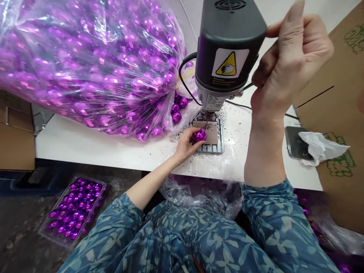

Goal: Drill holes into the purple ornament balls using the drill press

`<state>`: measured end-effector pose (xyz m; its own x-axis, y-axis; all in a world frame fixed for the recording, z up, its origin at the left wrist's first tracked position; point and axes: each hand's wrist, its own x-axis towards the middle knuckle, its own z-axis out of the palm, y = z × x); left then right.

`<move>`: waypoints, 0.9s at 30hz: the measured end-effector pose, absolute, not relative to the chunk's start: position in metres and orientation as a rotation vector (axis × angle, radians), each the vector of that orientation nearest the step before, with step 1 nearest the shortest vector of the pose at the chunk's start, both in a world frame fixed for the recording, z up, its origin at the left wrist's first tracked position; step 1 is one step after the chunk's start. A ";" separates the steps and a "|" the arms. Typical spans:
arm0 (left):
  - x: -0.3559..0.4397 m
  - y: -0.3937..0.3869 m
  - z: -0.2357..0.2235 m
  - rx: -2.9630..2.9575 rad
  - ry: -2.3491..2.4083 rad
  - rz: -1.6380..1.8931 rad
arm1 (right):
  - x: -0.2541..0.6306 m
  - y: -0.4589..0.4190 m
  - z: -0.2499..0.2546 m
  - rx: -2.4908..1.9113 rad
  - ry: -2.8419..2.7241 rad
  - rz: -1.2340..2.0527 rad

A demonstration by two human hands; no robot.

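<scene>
My left hand pinches a shiny purple mirrored ball between thumb and fingers. The ball is over a flat brown board on the slotted metal base of a small drill press. The drill bit points down just above the ball; whether it touches, I cannot tell. Raised at the right of the black motor housing, my right hand is closed with its fingers curled. What it grips, if anything, is hidden behind it.
A big clear bag full of purple balls covers the table's left side, with a few loose balls by its mouth. Dark shavings surround the base. A phone and crumpled tissue lie right, near cardboard. A ball-filled tray sits lower left.
</scene>
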<state>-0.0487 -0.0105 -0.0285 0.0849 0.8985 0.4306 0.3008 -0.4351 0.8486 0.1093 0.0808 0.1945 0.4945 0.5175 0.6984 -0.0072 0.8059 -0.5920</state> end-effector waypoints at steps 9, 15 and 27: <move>-0.082 -0.111 0.017 2.374 0.689 0.361 | 0.110 0.076 0.197 -0.519 -0.996 0.401; -0.104 0.018 0.020 2.117 1.355 1.210 | 0.108 0.075 0.197 -0.540 -1.006 0.379; -0.141 0.089 0.016 1.790 1.390 1.339 | 0.109 0.075 0.192 -0.506 -1.034 0.349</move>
<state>-0.1408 0.0891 0.0160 -0.0069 0.9205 0.3907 0.4248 -0.3510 0.8345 0.1095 0.0754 0.1921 0.4730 0.5022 0.7239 -0.0389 0.8328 -0.5522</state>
